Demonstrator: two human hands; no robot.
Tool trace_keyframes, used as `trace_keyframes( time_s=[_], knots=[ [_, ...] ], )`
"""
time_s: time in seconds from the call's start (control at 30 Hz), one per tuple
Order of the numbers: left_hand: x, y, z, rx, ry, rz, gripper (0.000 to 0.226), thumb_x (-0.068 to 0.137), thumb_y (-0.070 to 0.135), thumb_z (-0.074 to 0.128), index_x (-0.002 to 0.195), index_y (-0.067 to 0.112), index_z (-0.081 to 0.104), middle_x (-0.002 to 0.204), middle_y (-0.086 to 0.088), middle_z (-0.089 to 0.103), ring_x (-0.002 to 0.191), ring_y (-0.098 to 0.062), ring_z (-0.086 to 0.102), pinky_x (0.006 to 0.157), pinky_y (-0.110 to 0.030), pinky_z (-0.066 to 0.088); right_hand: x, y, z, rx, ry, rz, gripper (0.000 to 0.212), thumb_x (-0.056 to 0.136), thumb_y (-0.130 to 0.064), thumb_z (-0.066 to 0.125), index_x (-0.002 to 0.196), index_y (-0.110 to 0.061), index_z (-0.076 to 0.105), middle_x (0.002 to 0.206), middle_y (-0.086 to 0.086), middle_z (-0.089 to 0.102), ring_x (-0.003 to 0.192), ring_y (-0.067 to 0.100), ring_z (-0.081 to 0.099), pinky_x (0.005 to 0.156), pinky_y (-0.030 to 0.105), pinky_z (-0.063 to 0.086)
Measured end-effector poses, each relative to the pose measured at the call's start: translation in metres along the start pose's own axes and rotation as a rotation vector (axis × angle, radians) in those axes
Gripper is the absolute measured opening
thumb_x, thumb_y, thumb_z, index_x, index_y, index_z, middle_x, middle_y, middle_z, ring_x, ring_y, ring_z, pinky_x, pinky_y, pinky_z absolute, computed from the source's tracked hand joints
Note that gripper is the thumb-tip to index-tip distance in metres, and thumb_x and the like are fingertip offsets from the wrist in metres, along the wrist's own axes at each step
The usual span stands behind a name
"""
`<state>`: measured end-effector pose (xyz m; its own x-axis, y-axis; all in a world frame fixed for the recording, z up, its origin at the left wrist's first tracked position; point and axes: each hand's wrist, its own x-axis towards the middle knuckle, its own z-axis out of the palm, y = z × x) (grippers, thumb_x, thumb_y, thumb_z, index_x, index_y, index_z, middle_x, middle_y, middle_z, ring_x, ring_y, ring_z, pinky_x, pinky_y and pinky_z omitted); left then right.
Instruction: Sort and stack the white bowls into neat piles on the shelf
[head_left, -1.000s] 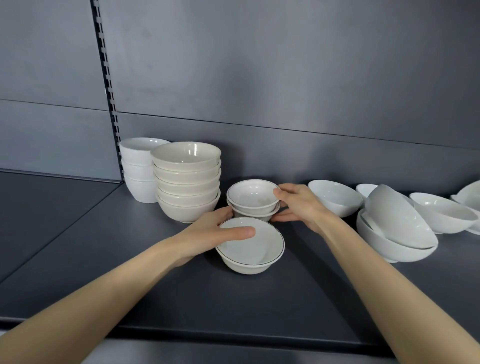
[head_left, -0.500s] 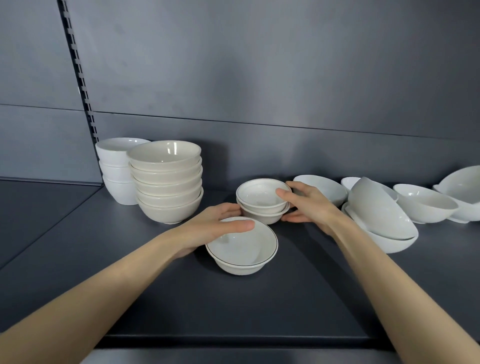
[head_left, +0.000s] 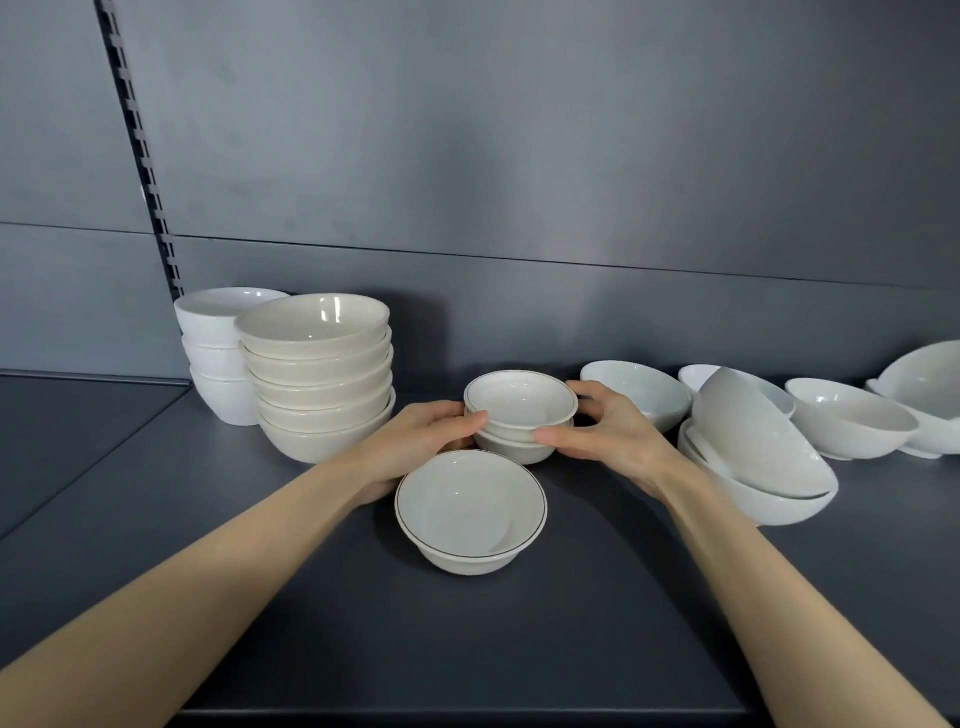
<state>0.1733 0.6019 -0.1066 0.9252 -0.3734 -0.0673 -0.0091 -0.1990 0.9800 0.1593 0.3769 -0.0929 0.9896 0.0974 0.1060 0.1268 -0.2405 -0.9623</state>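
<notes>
A small pile of two dark-rimmed white bowls (head_left: 520, 402) stands mid-shelf. My left hand (head_left: 423, 441) grips its left side and my right hand (head_left: 605, 434) grips its right side, thumbs in front. A single dark-rimmed bowl (head_left: 470, 512) sits loose on the shelf just in front of them, touched by neither hand. To the left stands a pile of several cream bowls (head_left: 319, 374), and behind it a pile of three taller white bowls (head_left: 215, 353).
Loose wide white bowls lie at the right: one (head_left: 636, 392) behind my right hand, a tilted bowl nested in another (head_left: 753, 441), and more (head_left: 849, 423) toward the right edge. The dark shelf (head_left: 467, 639) ends at a front lip; a slotted upright (head_left: 140, 156) runs up the back panel.
My left hand let go of the front bowl and moved up to the left side of the two-bowl pile. My right hand stays on the pile. The camera view shifted.
</notes>
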Motion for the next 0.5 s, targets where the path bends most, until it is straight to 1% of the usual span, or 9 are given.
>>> trace_keyframes(
  time_s=[0.1, 0.2, 0.23, 0.3, 0.33, 0.37, 0.43, 0.5],
  knots=[
    [0.004, -0.004, 0.0, -0.073, 0.001, 0.01, 0.031, 0.091, 0.03, 0.064, 0.116, 0.012, 0.067, 0.114, -0.013, 0.07, 0.111, -0.029, 0.065, 0.101, -0.046, 0.048, 0.0, 0.002, 0.001, 0.027, 0.026, -0.011, 0.036, 0.075, -0.008, 0.08, 0.092, -0.03, 0.056, 0.1, -0.009, 0.065, 0.096, 0.017, 0.065, 0.077, 0.021, 0.057],
    [0.007, -0.006, -0.002, -0.104, 0.01, 0.025, 0.03, 0.089, 0.027, 0.067, 0.115, 0.012, 0.068, 0.114, -0.017, 0.069, 0.11, -0.034, 0.064, 0.101, -0.049, 0.046, 0.001, 0.001, 0.003, 0.022, 0.038, -0.009, 0.031, 0.074, -0.009, 0.08, 0.091, -0.025, 0.06, 0.102, -0.002, 0.068, 0.099, 0.022, 0.065, 0.085, 0.03, 0.057],
    [0.008, -0.006, -0.002, -0.108, 0.017, 0.031, 0.03, 0.088, 0.026, 0.067, 0.115, 0.012, 0.068, 0.113, -0.014, 0.07, 0.108, -0.032, 0.064, 0.1, -0.046, 0.047, 0.001, -0.001, 0.003, 0.018, 0.04, -0.008, 0.03, 0.074, -0.009, 0.081, 0.092, -0.023, 0.061, 0.104, 0.001, 0.069, 0.1, 0.023, 0.066, 0.087, 0.032, 0.056],
    [0.008, -0.002, -0.001, -0.118, 0.044, 0.057, 0.031, 0.089, 0.02, 0.066, 0.119, 0.013, 0.066, 0.113, -0.004, 0.071, 0.111, -0.021, 0.064, 0.097, -0.034, 0.051, 0.0, -0.007, 0.002, -0.006, 0.046, -0.019, 0.03, 0.073, -0.01, 0.081, 0.096, -0.019, 0.064, 0.107, 0.005, 0.07, 0.099, 0.023, 0.066, 0.09, 0.036, 0.056],
    [0.007, 0.001, -0.001, -0.126, 0.056, 0.079, 0.031, 0.089, 0.017, 0.066, 0.12, 0.014, 0.064, 0.114, 0.0, 0.071, 0.114, -0.016, 0.063, 0.096, -0.028, 0.051, 0.0, -0.011, 0.001, -0.019, 0.048, -0.034, 0.03, 0.073, -0.011, 0.081, 0.097, -0.018, 0.065, 0.107, 0.004, 0.071, 0.099, 0.023, 0.066, 0.092, 0.038, 0.055],
    [0.006, 0.005, -0.001, -0.129, 0.063, 0.111, 0.032, 0.088, 0.015, 0.066, 0.12, 0.017, 0.063, 0.115, 0.002, 0.07, 0.115, -0.013, 0.062, 0.095, -0.025, 0.05, -0.001, -0.015, 0.0, -0.024, 0.05, -0.052, 0.029, 0.074, -0.01, 0.08, 0.097, -0.019, 0.065, 0.106, 0.003, 0.071, 0.1, 0.022, 0.066, 0.092, 0.039, 0.054],
    [0.0, 0.014, -0.002, -0.101, 0.073, 0.187, 0.033, 0.087, 0.013, 0.067, 0.118, 0.023, 0.063, 0.115, 0.003, 0.071, 0.112, -0.008, 0.063, 0.096, -0.024, 0.048, -0.005, -0.025, -0.002, -0.008, 0.058, -0.084, 0.029, 0.075, -0.009, 0.079, 0.095, -0.023, 0.065, 0.103, -0.002, 0.071, 0.1, 0.018, 0.065, 0.091, 0.037, 0.055],
    [-0.01, 0.022, -0.001, -0.072, 0.099, 0.257, 0.034, 0.084, 0.011, 0.07, 0.114, 0.025, 0.064, 0.112, 0.003, 0.072, 0.107, -0.005, 0.066, 0.092, -0.019, 0.05, -0.011, -0.036, -0.004, 0.014, 0.057, -0.111, 0.03, 0.075, -0.009, 0.079, 0.096, -0.024, 0.065, 0.101, -0.008, 0.071, 0.099, 0.015, 0.066, 0.089, 0.033, 0.056]
  ],
)
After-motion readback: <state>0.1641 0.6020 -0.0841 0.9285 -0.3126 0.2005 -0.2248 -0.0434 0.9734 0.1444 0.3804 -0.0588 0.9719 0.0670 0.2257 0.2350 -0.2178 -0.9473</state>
